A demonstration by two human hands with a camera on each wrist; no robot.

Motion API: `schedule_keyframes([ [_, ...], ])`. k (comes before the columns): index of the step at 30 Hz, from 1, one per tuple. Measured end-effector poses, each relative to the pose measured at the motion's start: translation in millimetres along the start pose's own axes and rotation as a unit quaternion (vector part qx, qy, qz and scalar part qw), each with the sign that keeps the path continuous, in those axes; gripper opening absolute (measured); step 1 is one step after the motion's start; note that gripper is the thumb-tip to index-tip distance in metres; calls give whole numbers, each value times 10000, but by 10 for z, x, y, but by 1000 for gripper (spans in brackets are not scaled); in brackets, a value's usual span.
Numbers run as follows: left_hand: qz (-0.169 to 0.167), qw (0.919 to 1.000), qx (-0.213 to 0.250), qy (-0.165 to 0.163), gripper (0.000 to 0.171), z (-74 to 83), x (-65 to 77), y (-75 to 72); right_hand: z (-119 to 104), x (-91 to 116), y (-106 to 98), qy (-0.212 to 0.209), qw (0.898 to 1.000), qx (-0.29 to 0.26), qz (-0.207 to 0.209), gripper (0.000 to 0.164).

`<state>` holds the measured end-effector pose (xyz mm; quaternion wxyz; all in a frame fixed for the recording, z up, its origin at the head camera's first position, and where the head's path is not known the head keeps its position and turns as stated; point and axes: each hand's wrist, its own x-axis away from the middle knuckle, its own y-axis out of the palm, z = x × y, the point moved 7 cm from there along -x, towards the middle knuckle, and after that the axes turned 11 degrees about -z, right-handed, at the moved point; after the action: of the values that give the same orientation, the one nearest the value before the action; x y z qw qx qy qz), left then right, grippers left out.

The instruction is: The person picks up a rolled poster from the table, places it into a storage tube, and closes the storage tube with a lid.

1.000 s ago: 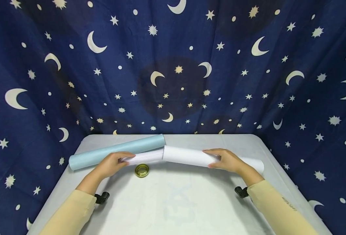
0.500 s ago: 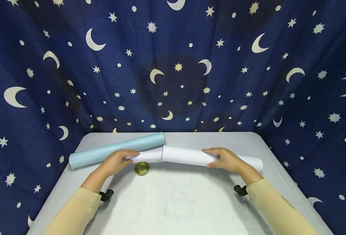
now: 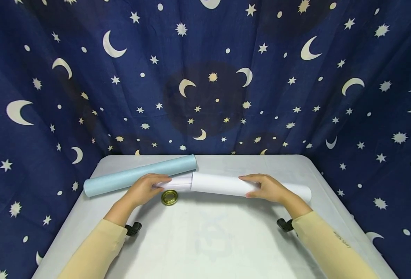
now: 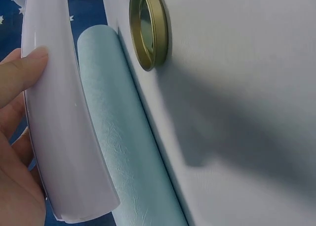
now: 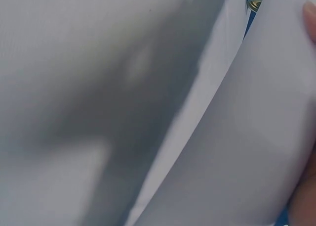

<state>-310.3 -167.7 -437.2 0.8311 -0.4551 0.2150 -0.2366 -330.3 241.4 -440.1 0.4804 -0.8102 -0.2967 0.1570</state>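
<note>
Both hands loaded: left hand has its fingers pinching the glossy inner roll, right hand has its fingers spread around the white paper roll. Inner roll sits partly in the left end of the paper roll, both near the back of the worktop. Main risk, my read: the two meet at a slight angle, so pushing off-axis could catch the paper's edge and crease or tear it. Too hard a squeeze on the right would likely pinch the bore and jam the inner roll; too light and the paper could slide or uncurl. Left fingers are close to the mouth, so little grip length is left if it binds. Blue tube lies just behind the left hand; a knock could roll it. Gold lid is just in front, easy to clip.
</note>
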Motion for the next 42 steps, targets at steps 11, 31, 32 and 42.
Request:
schedule_keyframes([
  [11,137,9998,-73,117,43,78,-57,104,4,2,69,85,9999,-60,-123,68],
  [31,-3,9997,36,-240,38,182,-154,172,-64,-35,99,-79,9999,-26,-136,67],
  [32,23,9997,32,-235,38,183,-155,173,-72,-40,99,-103,9999,-18,-126,67],
  [42,408,9948,-893,276,38,272,-134,125,-75,-33,88,-66,9999,50,-121,69],
])
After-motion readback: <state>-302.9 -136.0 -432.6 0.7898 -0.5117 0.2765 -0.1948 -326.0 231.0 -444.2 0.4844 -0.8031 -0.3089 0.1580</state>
